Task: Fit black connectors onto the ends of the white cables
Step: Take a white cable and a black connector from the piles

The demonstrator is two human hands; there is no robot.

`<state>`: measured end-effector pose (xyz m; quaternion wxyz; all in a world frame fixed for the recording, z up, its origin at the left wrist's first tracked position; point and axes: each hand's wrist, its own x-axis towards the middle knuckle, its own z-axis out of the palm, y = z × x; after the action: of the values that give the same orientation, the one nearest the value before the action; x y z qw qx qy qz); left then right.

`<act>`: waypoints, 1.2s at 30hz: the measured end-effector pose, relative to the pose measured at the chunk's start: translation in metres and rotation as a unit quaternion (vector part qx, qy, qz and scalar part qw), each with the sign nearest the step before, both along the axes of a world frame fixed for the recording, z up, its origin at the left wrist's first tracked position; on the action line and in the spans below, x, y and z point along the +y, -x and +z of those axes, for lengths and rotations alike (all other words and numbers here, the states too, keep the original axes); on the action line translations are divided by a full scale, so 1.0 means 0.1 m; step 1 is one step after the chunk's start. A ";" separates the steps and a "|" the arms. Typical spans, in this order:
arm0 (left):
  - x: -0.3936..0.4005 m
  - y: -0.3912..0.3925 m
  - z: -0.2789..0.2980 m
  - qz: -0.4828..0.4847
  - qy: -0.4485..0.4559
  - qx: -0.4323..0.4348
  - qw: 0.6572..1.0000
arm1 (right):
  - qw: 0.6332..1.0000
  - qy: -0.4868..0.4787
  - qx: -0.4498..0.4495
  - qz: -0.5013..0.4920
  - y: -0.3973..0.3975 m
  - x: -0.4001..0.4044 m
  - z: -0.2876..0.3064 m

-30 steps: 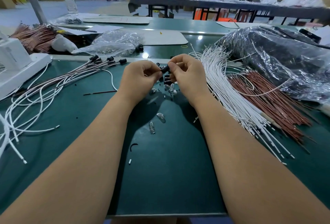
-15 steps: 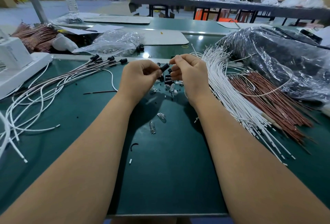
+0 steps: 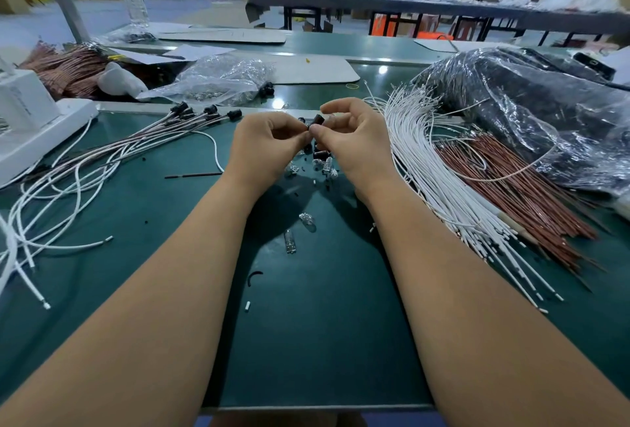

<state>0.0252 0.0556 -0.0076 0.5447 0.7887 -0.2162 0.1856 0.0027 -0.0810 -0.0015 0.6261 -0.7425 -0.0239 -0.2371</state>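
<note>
— Two hands meet just above the middle of the green worktop (image 3: 324, 341). How do the fingers stand?

— The left hand (image 3: 264, 147) is curled, its fingertips pinching the lower end of a small black connector (image 3: 317, 121). The right hand (image 3: 354, 140) pinches the same connector from the 3 o'clock side with thumb and forefinger; its other fingers arch loosely above. Whether a cable is already in it, I cannot tell.

— And the rest of the connectors?

— A small heap of loose black connectors (image 3: 320, 154) lies directly under the hands, mixed with little clear glass bulbs (image 3: 327, 166). Two more bulbs (image 3: 300, 232) lie apart at 6 o'clock of the heap, between the forearms.

— Where are the white cables?

— A thick fan of bare white cables (image 3: 443, 181) lies at 3 o'clock, just beside the right wrist, with brown wires (image 3: 518, 195) against its far side and a dark plastic bag (image 3: 545, 113) beyond. At 9 to 10 o'clock lie finished cables (image 3: 143, 143), their black caps pointing toward 12 o'clock.

— What bounds the space?

— A white machine base (image 3: 37, 133) sits at the 9 o'clock edge. A metal strip (image 3: 136, 106) crosses at 12 o'clock, a clear bag (image 3: 218, 80) behind it. The near edge runs under the forearms at 6 o'clock. The bare green surface lies between the arms and toward 7 o'clock, with only a few small scraps (image 3: 254, 276) on it.
</note>
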 end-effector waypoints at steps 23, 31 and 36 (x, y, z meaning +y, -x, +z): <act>-0.03 -0.01 0.01 0.017 -0.025 0.037 0.999 | 0.995 -0.081 0.035 0.050 -0.01 0.00 0.00; -0.05 -0.01 0.01 -0.026 0.032 0.090 0.995 | 0.991 -0.115 0.033 0.059 -0.02 -0.01 -0.01; -0.05 -0.03 -0.01 -0.021 0.024 0.098 0.995 | 0.990 -0.122 0.032 0.062 -0.03 0.00 0.00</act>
<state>0.0280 0.0507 -0.0087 0.5860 0.7849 -0.1739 0.1014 0.0053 -0.0812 -0.0018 0.7257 -0.6650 -0.0214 -0.1752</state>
